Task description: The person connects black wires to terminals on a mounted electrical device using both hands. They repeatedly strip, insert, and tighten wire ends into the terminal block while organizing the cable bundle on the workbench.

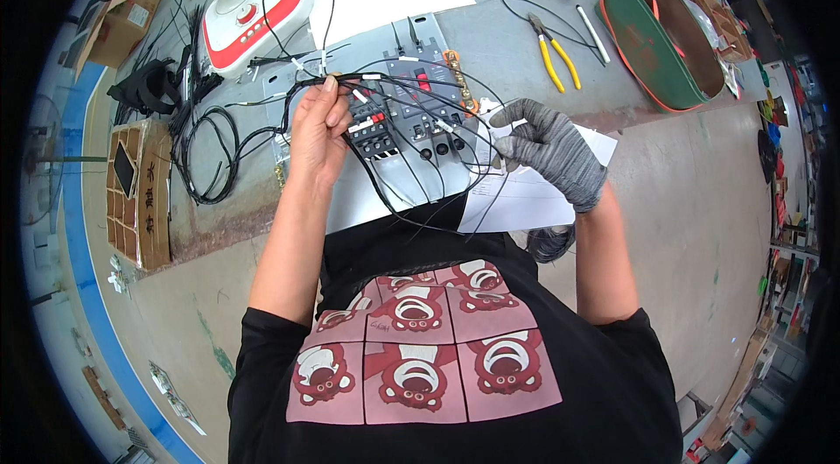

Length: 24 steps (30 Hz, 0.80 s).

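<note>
My bare left hand is closed, thumb and fingers pinching a bundle of black wires above a metal mounting plate. My right hand wears a grey knit glove. Its thumb and fingers are pressed together around thin black wire ends at the plate's right side. Under the wires, the plate carries dark circuit breakers and a black terminal block with red parts. A brass-coloured terminal strip sits along its right edge. White marker sleeves show on several wires.
Yellow-handled pliers, a white pen and a green oval bin lie to the right. Printed paper lies under my right hand. At left stand a red-and-white fan base, coiled black cable and a divided cardboard box.
</note>
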### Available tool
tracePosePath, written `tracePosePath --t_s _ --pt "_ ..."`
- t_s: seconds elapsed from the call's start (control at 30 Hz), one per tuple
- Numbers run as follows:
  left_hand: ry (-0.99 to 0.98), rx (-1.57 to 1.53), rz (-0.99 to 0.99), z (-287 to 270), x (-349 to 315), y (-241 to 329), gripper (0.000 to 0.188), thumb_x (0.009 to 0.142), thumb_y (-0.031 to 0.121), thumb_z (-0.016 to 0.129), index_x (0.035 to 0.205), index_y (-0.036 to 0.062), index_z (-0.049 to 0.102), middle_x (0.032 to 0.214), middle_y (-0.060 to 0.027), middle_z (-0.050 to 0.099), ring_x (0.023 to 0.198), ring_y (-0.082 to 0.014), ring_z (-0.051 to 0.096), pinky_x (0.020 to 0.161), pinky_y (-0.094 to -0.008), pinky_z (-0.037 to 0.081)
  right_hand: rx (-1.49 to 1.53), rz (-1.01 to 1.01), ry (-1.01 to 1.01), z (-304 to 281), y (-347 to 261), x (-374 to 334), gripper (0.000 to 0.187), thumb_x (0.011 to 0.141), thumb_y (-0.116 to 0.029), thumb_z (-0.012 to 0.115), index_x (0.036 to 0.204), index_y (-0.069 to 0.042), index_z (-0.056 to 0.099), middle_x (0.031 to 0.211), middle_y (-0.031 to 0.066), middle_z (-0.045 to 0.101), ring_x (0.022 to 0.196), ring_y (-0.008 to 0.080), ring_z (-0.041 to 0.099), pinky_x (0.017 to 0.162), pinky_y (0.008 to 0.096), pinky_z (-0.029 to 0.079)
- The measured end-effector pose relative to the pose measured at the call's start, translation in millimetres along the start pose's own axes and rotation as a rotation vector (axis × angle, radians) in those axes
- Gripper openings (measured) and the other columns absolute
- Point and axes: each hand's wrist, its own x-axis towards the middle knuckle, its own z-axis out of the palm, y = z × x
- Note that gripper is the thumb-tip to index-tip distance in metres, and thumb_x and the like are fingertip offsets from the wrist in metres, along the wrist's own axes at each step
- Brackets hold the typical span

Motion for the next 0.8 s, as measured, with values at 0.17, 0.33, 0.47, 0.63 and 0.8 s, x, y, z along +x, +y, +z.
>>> tracePosePath --t_s 0.17,0.33,0.47,0.63,0.8 --pt "-0.002 -0.027 0.003 1 -1 -1 0.017 0.093 0.017 0.058 0.081 0.0046 0.056 0.083 -0.0054 0.061 0.052 -0.0025 0.034 0.045 -0.0172 0.025 -0.233 0.004 0.036 4 8 14 0.022 0.081 -0.014 0.071 0.096 0.000 0.062 0.059 0.0009 0.056 0.056 0.0065 0.050 0.051 0.0233 0.041" --pt "-0.009 -0.038 0.021 2 -4 0 0.018 0.093 0.017 0.058 0.081 0.0050 0.054 0.086 -0.0078 0.063 0.052 -0.0025 0.034 0.045 -0.0177 0.026 -0.256 -0.176 0.200 2 -3 21 0.017 0.081 -0.012 0.072 0.090 0.000 0.062 0.066 -0.0008 0.055 0.060 0.0064 0.044 0.055 0.0233 0.041" --pt "0.002 -0.014 -0.005 4 -5 2 0.017 0.094 0.017 0.057 0.084 0.0033 0.055 0.068 -0.0001 0.053 0.050 -0.0029 0.031 0.045 -0.0191 0.024 -0.351 -0.244 0.225 -9 -23 31 0.012 0.084 -0.009 0.068 0.088 0.000 0.061 0.075 0.0006 0.058 0.069 0.0056 0.051 0.065 0.0221 0.046" --pt "-0.033 -0.030 -0.010 2 -6 2 0.014 0.095 0.016 0.054 0.087 0.0048 0.056 0.089 -0.0049 0.062 0.053 -0.0021 0.034 0.045 -0.0173 0.027 -0.309 -0.220 0.147 -4 -50 39 0.012 0.087 -0.006 0.062 0.097 0.001 0.062 0.078 0.0004 0.059 0.072 0.0055 0.052 0.068 0.0212 0.047" --pt "-0.005 -0.067 -0.042 4 -7 4 0.012 0.095 0.015 0.054 0.089 0.0051 0.055 0.086 -0.0028 0.060 0.053 -0.0024 0.034 0.047 -0.0178 0.026 -0.445 -0.216 -0.056 9 -66 38 0.013 0.088 -0.006 0.062 0.099 0.002 0.062 0.084 0.0072 0.066 0.076 0.0083 0.057 0.071 0.0221 0.048"
